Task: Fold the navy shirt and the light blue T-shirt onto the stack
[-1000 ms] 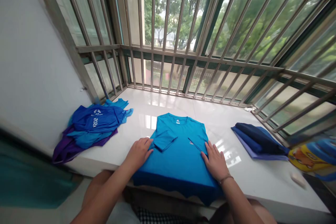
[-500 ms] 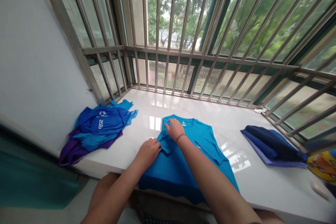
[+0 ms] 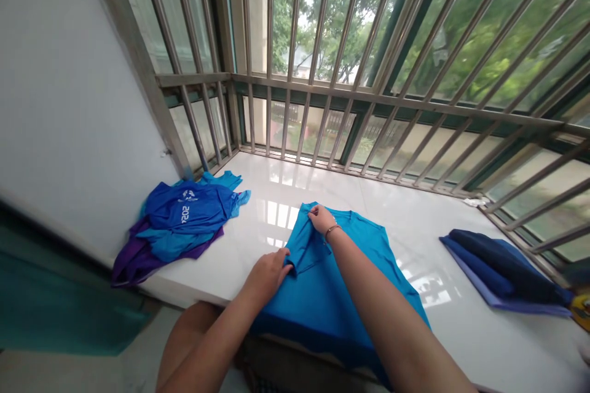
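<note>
A bright blue T-shirt (image 3: pixel 313 313) lies on the white stone sill (image 3: pixel 442 344), its near hem hanging over the front edge. My left hand (image 3: pixel 268 274) grips a folded side of the shirt near its middle. My right hand (image 3: pixel 321 219) reaches across and pinches the cloth beside the collar, lifting the fold slightly. A bracelet (image 3: pixel 332 232) circles my right wrist. My right forearm hides part of the shirt's front.
A rumpled pile of blue and purple clothes (image 3: pixel 179 224) lies at the sill's left, and folded dark blue clothes (image 3: pixel 502 273) lie at its right. Steel window bars (image 3: pixel 350 73) run along the back and right; a white wall (image 3: pixel 69 104) stands left.
My right hand has left the shirt's right side and crossed to the collar. The shirt's side is now lifted and folded inward. My left hand stays on the fold; the view has shifted.
</note>
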### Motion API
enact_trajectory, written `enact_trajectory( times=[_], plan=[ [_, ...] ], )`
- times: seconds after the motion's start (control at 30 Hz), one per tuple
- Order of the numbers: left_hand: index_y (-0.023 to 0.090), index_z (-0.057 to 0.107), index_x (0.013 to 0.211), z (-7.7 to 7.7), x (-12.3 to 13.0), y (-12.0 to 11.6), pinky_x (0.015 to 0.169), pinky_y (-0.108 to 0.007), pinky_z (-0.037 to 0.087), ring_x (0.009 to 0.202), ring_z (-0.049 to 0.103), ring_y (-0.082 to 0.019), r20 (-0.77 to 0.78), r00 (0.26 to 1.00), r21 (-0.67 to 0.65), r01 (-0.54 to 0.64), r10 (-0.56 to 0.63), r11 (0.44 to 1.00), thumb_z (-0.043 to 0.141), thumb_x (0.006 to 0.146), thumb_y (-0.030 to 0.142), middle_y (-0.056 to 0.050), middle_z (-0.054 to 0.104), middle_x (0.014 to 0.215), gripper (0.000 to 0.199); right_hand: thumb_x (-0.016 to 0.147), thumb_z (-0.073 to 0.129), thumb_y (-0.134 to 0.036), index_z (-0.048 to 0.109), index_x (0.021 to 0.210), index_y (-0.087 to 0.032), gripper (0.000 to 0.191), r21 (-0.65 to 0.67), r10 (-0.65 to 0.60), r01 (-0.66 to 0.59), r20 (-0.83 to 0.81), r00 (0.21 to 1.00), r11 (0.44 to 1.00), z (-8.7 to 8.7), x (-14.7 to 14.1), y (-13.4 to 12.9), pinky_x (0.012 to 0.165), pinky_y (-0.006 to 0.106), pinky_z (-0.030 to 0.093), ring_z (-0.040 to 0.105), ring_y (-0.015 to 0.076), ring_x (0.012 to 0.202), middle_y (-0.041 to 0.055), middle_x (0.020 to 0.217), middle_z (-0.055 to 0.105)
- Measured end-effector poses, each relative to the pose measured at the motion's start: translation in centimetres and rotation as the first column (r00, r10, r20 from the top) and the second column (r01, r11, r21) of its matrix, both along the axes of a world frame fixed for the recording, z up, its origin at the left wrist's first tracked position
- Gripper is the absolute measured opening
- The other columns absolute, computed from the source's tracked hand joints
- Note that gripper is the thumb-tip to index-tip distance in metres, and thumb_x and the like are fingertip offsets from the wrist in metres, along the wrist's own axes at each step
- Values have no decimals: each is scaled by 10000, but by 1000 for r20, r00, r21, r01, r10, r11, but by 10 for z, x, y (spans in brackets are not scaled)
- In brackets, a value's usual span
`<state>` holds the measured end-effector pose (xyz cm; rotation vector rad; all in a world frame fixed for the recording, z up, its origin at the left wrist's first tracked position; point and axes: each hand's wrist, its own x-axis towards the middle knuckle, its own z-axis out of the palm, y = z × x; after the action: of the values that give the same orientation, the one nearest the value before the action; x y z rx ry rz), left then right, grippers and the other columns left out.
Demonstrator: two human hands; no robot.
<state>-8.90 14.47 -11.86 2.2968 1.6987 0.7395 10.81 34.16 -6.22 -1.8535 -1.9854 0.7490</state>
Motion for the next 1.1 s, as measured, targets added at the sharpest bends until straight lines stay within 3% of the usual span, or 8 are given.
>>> enact_trajectory(
  times=[0.13,0.23,0.37,0.57,0.73,0.83,0.97,1.1],
  plan=[
    [224,531,1450,1,0,-1,909,-399,592,1032,757,-280,21,999,-15,-24,24,1000,671,1000,215,-90,775,1130,472,939,647,-130,689,1214,-177,283,-15,2,-3,-77,997,1000,-1,-2,5,799,263,505,686,159,864,58,1090,767],
    [208,618,1351,3,1,0,983,-429,584,1103,745,-291,9,1000,-15,-29,29,999,609,1001,171,-116,766,1212,352,935,637,-119,685,1250,-172,323,-22,19,-21,-113,993,1000,0,-8,11,789,261,512,693,155,853,65,1106,769],
    [202,677,1149,13,-5,2,952,-409,577,1040,739,-280,-21,998,-31,-60,59,998,493,1035,155,-107,766,1084,222,942,646,-117,673,1246,-189,313,8,52,-51,-133,990,999,-1,-20,20,859,254,515,708,157,962,61,1148,765],
    [221,651,1184,33,-33,10,888,-367,545,1012,728,-263,-11,984,-50,-181,180,982,468,1043,161,-85,757,1079,239,977,645,-124,631,1262,-231,305,74,114,-106,-120,986,992,-6,-39,23,953,280,498,703,164,1065,38,1175,771],
    [261,714,1171,32,-47,12,934,-367,515,1067,720,-246,37,999,-114,0,5,994,536,970,103,-53,769,1111,311,1022,632,-162,607,1277,-243,269,126,146,-133,-96,985,983,-9,-53,21,967,298,481,696,171,1071,28,1182,783],
    [300,758,1158,30,-50,8,923,-375,494,1065,708,-247,57,996,-120,75,-69,990,563,948,109,-38,772,1087,344,1047,621,-220,600,1303,-235,257,161,151,-137,-80,985,977,0,-53,17,964,303,480,687,175,1075,43,1224,770],
    [291,749,1204,33,-50,6,928,-374,484,1068,711,-244,99,994,-119,49,-38,992,576,933,125,-41,773,1106,362,1089,574,-355,659,1225,-212,215,243,229,-225,12,973,944,19,-38,-21,1010,329,452,644,219,1148,96,1236,735],
    [273,719,1268,35,-46,12,847,-366,485,937,722,-257,55,997,-138,-38,46,990,639,964,254,-29,759,951,314,988,709,-606,684,1160,-224,420,279,459,-535,295,838,797,16,-25,-100,933,372,455,638,273,1072,100,1151,715]
  ],
)
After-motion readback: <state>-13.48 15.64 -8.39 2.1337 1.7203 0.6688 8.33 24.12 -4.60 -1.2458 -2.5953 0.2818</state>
